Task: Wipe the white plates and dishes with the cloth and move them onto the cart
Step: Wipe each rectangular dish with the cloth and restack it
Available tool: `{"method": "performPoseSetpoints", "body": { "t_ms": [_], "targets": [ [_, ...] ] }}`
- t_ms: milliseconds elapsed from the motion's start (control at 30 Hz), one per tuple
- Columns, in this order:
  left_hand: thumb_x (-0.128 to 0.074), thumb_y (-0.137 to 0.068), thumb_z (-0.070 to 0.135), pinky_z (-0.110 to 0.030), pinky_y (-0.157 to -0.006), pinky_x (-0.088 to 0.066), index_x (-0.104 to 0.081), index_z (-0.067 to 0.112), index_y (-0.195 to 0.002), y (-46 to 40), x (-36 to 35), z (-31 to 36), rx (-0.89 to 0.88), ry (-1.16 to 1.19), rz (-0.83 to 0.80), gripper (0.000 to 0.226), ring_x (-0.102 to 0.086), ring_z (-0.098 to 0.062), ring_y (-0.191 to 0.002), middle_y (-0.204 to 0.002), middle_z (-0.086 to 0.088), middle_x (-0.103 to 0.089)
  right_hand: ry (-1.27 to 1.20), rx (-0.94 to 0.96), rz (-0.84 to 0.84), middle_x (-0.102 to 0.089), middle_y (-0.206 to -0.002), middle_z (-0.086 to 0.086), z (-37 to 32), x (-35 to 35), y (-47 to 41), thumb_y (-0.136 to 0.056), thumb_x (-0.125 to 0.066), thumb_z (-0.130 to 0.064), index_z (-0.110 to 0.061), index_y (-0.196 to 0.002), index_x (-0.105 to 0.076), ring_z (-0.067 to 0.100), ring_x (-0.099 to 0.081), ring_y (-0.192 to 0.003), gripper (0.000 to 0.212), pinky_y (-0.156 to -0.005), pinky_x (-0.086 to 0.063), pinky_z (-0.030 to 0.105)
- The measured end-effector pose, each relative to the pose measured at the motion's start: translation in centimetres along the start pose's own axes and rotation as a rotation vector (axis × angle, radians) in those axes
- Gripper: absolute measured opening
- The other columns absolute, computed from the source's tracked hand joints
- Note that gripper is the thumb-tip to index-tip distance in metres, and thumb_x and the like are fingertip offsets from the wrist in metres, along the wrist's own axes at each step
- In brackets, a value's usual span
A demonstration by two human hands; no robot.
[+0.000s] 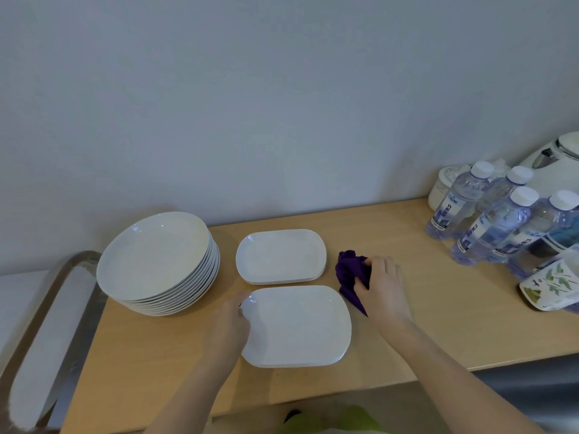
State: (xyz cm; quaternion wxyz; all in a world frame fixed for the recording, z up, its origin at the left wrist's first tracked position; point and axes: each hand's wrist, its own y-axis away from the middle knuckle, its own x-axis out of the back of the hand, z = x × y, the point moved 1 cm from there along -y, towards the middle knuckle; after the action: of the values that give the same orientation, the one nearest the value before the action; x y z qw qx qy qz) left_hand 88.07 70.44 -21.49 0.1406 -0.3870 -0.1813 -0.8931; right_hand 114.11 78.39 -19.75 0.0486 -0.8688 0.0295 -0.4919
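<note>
- Head view: the right hand [383,289] grips a bunched purple cloth [351,277] on the wooden table [438,308], just right of the dishes.
- The left hand [230,324] holds the left edge of the near stack of rounded-rectangle plates [300,325], fingers curled on its rim.
- A smaller stack of like dishes [280,256] lies just behind it.
- A tall stack of round plates [156,261] stands at the left, near the cart [47,324].
- Water bottles [488,227] stand far right.
</note>
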Motion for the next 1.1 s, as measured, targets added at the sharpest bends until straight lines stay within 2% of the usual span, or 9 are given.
{"method": "performPoseSetpoints", "body": {
  "t_ms": [67,133,200,233,300,533,733,967,1100],
  "targets": [
    [-0.037,-0.089,0.001,-0.024,-0.052,-0.031,-0.059,0.034,-0.081,-0.1,-0.1,0.4,-0.025,-0.009,0.050,0.040,-0.049,-0.015,-0.067,-0.069,0.008,-0.056,0.072,-0.026,-0.032,-0.049,-0.118,0.006,0.5,-0.3,-0.4,-0.088,-0.058,-0.017,-0.009,-0.118,-0.050,0.026,-0.043,-0.107,0.032,-0.090,-0.040,0.037],
    [-0.038,-0.091,0.002,-0.025,-0.051,-0.026,-0.048,0.025,-0.068,-0.5,0.0,1.1,-0.040,-0.002,0.083,0.034,-0.042,-0.017,-0.066,-0.064,0.006,-0.044,0.162,-0.036,-0.088,-0.047,-0.122,0.003,0.9,-0.7,-0.7,-0.091,-0.055,-0.024,-0.014,-0.123,-0.047,0.023,-0.042,-0.111,0.035,-0.091,-0.039,0.034],
    [-0.038,-0.096,0.007,-0.026,-0.066,-0.039,-0.061,0.022,-0.098,-1.3,0.3,1.8,-0.056,0.017,0.077,0.027,-0.052,-0.019,-0.085,-0.088,0.002,-0.056,0.246,-0.039,-0.164,-0.044,-0.124,-0.001,1.1,-1.3,-0.8,-0.093,-0.052,-0.031,-0.020,-0.127,-0.045,0.021,-0.041,-0.114,0.037,-0.090,-0.038,0.031],
    [-0.038,-0.098,0.009,-0.027,-0.078,-0.043,-0.058,0.018,-0.120,-1.7,0.4,2.2,-0.056,0.021,0.070,0.031,-0.053,-0.019,-0.100,-0.108,-0.001,-0.058,0.271,-0.044,-0.198,-0.044,-0.125,-0.002,1.3,-1.6,-0.8,-0.093,-0.051,-0.034,-0.022,-0.128,-0.043,0.020,-0.040,-0.115,0.038,-0.090,-0.037,0.031],
    [-0.039,-0.099,0.011,-0.026,-0.089,-0.041,-0.048,0.012,-0.134,-2.5,0.6,3.0,-0.066,0.013,0.063,0.037,-0.050,-0.019,-0.116,-0.130,-0.003,-0.052,0.287,-0.060,-0.232,-0.043,-0.127,-0.003,1.4,-2.1,-0.9,-0.094,-0.050,-0.036,-0.023,-0.129,-0.043,0.020,-0.041,-0.116,0.039,-0.092,-0.036,0.031],
    [-0.040,-0.098,0.009,-0.029,-0.098,-0.039,-0.041,0.006,-0.138,-5.7,0.6,4.7,-0.092,-0.119,0.038,0.040,-0.045,-0.023,-0.124,-0.139,-0.009,-0.044,0.255,-0.098,-0.208,-0.044,-0.127,0.000,-0.1,-2.3,-2.7,-0.097,-0.041,-0.035,-0.022,-0.126,-0.046,0.021,-0.040,-0.117,0.032,-0.096,-0.035,0.036],
    [-0.040,-0.095,0.005,-0.031,-0.093,-0.043,-0.039,-0.002,-0.129,-7.9,0.0,5.0,-0.026,-0.220,-0.027,0.035,-0.045,-0.027,-0.113,-0.127,-0.016,-0.046,0.151,0.009,-0.158,-0.048,-0.125,0.004,-3.9,-2.6,-5.7,-0.098,-0.039,-0.026,-0.015,-0.122,-0.049,0.024,-0.044,-0.112,0.029,-0.090,-0.037,0.034],
    [-0.043,-0.091,0.005,-0.039,-0.088,-0.041,-0.037,-0.003,-0.128,-9.8,-0.6,4.9,0.094,-0.177,-0.021,0.038,-0.047,-0.036,-0.113,-0.127,-0.022,-0.044,0.175,-0.048,-0.357,-0.044,-0.127,0.013,-5.7,-5.8,-7.9,-0.098,-0.043,-0.029,-0.005,-0.126,-0.040,0.028,-0.044,-0.114,0.037,-0.093,-0.037,0.034],
    [-0.043,-0.091,0.007,-0.040,-0.086,-0.043,-0.040,-0.002,-0.126,-10.7,-0.5,4.8,0.133,-0.201,-0.031,0.036,-0.050,-0.037,-0.111,-0.125,-0.022,-0.047,0.143,-0.071,-0.429,-0.042,-0.127,0.014,-5.4,-7.2,-8.0,-0.097,-0.047,-0.028,-0.003,-0.128,-0.035,0.027,-0.053,-0.105,0.041,-0.084,-0.043,0.030]
  ]
}}
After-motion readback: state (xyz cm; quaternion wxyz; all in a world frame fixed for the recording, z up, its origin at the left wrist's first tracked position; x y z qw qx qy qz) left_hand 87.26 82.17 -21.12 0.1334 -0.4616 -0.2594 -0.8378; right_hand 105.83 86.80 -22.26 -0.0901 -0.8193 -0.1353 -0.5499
